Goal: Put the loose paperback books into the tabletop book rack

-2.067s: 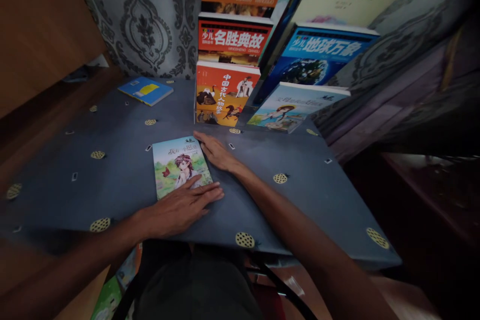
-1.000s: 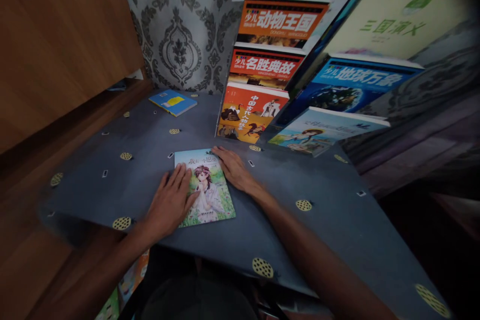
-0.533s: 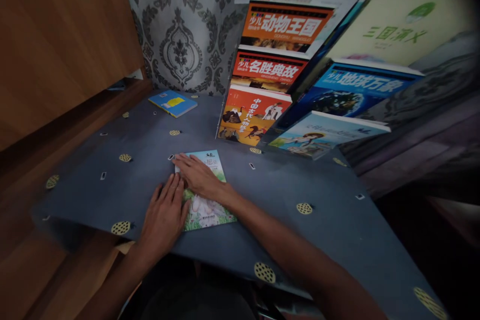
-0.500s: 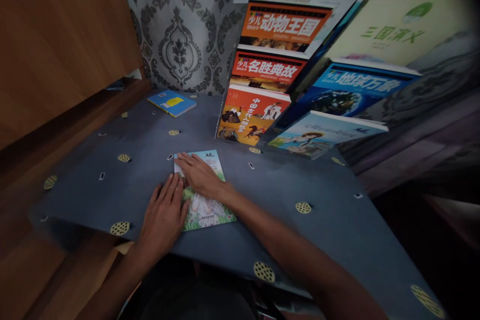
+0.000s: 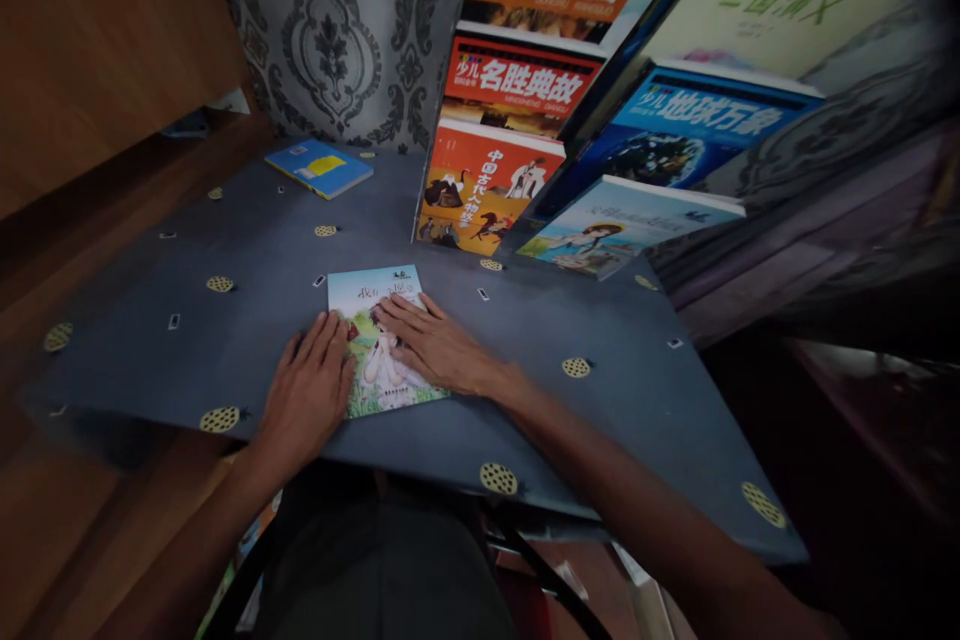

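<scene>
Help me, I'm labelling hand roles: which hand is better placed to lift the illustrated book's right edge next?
Likely the right hand: it lies across that edge of the illustrated book, whereas the left hand is at the opposite edge.

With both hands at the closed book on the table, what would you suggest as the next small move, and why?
Perhaps slide the right hand to the closed book's right edge: its fingers lie across the cover, not at that edge, while the left hand, at the left edge, could probably steady it.
</scene>
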`<state>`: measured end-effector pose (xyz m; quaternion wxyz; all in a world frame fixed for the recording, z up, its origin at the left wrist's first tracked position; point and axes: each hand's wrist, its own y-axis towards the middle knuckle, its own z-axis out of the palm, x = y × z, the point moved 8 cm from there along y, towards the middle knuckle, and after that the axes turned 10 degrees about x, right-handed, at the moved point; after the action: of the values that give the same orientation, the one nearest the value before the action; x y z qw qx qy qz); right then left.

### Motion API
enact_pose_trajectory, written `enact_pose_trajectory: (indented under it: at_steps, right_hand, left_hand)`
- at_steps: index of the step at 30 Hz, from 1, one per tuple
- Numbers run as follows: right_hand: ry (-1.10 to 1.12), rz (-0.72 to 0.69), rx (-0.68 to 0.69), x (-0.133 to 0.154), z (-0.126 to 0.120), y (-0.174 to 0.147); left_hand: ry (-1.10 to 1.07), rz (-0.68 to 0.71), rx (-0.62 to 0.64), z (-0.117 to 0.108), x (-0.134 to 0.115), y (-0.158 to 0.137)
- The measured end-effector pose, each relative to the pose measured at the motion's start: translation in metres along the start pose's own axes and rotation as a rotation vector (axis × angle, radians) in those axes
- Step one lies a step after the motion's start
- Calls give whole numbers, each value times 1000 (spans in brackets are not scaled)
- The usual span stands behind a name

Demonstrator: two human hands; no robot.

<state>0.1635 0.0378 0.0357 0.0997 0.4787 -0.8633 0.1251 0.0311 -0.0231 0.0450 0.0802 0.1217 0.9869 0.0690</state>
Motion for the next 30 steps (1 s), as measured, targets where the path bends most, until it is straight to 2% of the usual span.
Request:
enact_pose_trajectory:
  at_steps: [4, 8, 14, 17, 20, 27, 30]
  right_hand:
    - [-12, -15, 23, 26, 8, -21]
    - [-25, 23, -16, 50, 16, -34]
    - [-42, 79, -94, 103, 28, -32]
    - [-47, 122, -136, 118, 29, -31]
    - [-43, 147, -138, 117, 32, -38]
    - [24, 325, -133, 83, 42, -89]
    - [38, 364, -143, 78, 44, -99]
  left_hand:
    - [-33, -18, 20, -1, 0, 0]
    - [-36, -16, 30, -2, -1, 0]
    - [-52, 9, 28, -2, 1, -2]
    - [-54, 19, 35, -2, 2, -3]
    - [-48, 13, 46, -2, 1, -2]
    - [-52, 14, 27, -4, 2, -1]
    - [-19, -3, 29, -4, -5, -2]
